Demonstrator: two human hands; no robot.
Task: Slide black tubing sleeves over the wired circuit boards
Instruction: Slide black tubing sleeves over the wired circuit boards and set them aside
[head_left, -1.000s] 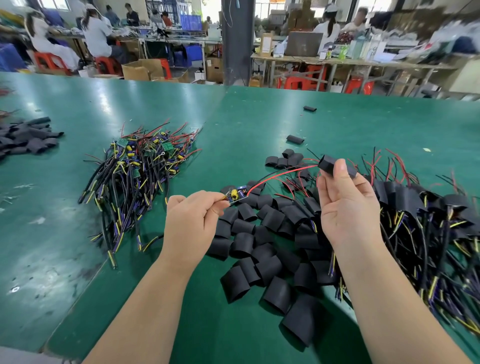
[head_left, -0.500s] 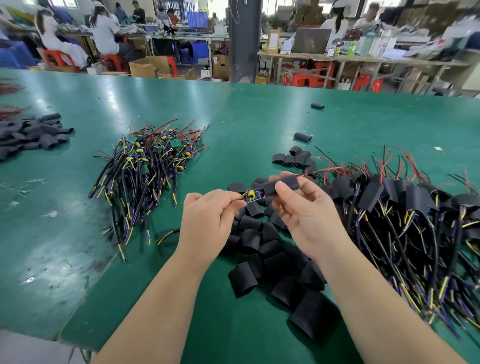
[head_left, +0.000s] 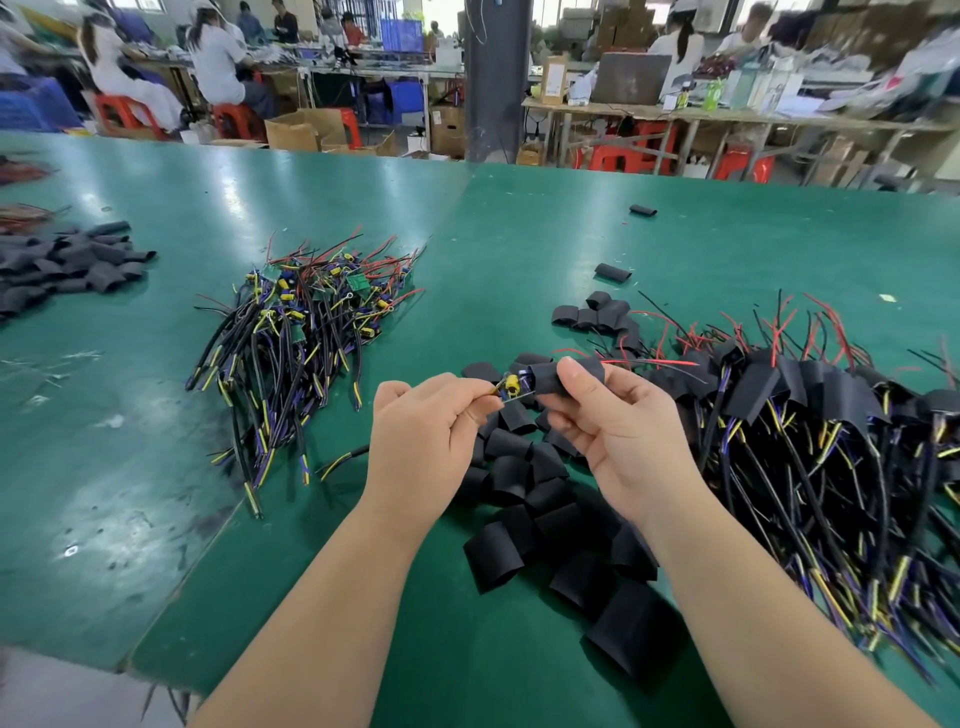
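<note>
The left hand (head_left: 426, 431) pinches the wired circuit board (head_left: 508, 391) by its cable end. The right hand (head_left: 623, 436) grips a black sleeve (head_left: 548, 376), its mouth right at the board's yellow capacitor (head_left: 512, 383); the red wire (head_left: 654, 362) runs out the far side. Pushed askew, the rim could catch that capacitor (the tallest part) and bend it. A weak pinch might let the board back out. Loose sleeves (head_left: 524, 499) lie beneath on the green worktop (head_left: 519, 234).
</note>
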